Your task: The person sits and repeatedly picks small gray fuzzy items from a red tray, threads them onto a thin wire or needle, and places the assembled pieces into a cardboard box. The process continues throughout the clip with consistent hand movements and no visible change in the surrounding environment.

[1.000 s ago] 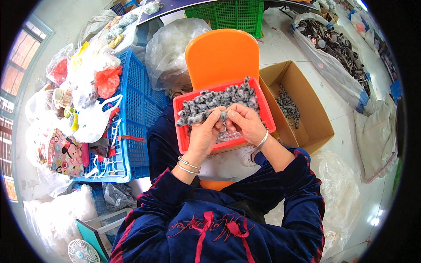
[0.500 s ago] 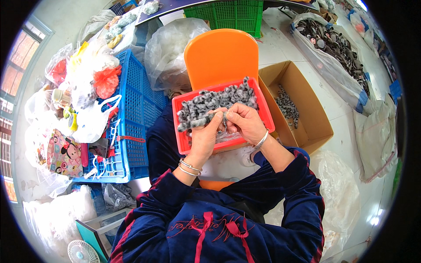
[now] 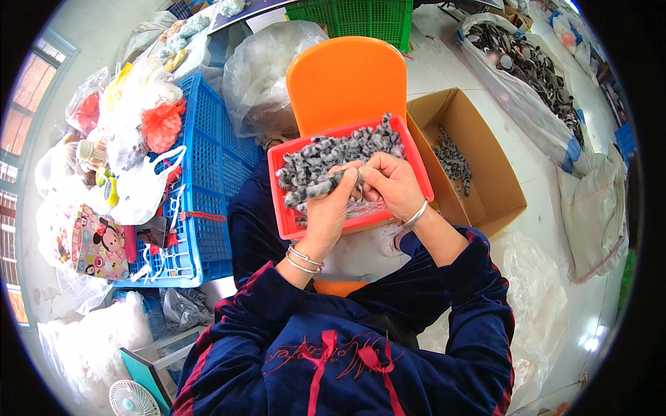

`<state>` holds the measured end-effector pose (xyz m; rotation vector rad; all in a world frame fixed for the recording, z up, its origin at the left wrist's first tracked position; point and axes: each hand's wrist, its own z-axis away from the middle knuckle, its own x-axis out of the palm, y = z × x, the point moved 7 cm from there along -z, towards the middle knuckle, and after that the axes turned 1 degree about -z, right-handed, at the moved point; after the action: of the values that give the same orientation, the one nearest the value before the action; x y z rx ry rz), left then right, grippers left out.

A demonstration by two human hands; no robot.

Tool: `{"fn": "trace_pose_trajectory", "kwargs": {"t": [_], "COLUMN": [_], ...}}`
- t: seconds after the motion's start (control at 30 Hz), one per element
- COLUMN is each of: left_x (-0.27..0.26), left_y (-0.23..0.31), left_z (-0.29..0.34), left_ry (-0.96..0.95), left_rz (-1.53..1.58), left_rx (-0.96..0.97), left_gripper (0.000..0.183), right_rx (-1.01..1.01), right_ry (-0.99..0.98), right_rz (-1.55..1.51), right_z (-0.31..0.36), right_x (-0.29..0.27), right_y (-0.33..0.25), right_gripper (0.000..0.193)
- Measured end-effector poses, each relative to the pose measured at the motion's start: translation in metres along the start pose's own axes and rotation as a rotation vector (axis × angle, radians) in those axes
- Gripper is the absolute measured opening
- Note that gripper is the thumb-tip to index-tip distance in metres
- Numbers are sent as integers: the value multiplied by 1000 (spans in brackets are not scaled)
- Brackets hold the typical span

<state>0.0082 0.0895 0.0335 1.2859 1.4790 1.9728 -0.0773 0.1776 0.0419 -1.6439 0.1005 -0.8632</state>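
Cluttered workroom, pale floor [image 3: 438,66]: a red bin [image 3: 285,220] of striped fuzzy pieces [image 3: 326,154] sits before an orange chair back [image 3: 347,83], seemingly for easy reach. Over it, the left hand [image 3: 331,206] clamps a grey fuzzy strip [image 3: 322,188] — apparently steadying it — while the right hand [image 3: 395,186] pinches its end.

Bright light, washed-out white bags [image 3: 143,195], glare on floor [image 3: 591,342], bent edges, black corners

Holding both forearms [image 3: 444,239] forward, angled inward. Pinching with left grip [image 3: 334,197] just beside right grip [image 3: 394,187].
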Motion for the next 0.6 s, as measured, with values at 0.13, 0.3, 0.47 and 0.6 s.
{"fn": "trace_pose_trajectory", "kwargs": {"t": [0.13,0.3,0.47,0.6], "left_x": [5,-29,-93,-94], "left_y": [-3,-10,-46,-63], "left_z": [-11,-36,-50,-49], "left_ry": [-70,-91,-164,-275], "left_rz": [-129,-330,-900,-1173], "left_rx": [-44,-58,-100,-87], "left_gripper": [24,25,30,30], "right_rx": [-30,-293,-114,78], "right_ry": [114,584,751,66], "right_rz": [245,719,1286,1299], "right_z": [-7,-2,6,-25], "right_x": [-23,-157,-205,-120], "right_y": [-9,-96,-95,4], "right_gripper": [12,16,24,23]}}
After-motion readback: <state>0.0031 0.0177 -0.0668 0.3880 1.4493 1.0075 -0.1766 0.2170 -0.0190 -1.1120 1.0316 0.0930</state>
